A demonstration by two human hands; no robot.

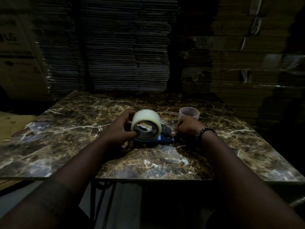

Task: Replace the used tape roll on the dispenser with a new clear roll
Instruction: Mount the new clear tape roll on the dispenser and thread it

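Left hand (122, 128): fingers curled round clear roll (145, 119) sitting on dispenser (163, 140). Right hand (186, 128): fingers clamped on dispenser end. Empty core (189, 113) upright behind, on surface (82, 129).

Glossy marble table (66, 129); translucent plastic tape roll (146, 117).

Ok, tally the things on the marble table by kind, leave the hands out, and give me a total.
clear tape roll: 1
empty tape core: 1
blue dispenser: 1
Total: 3
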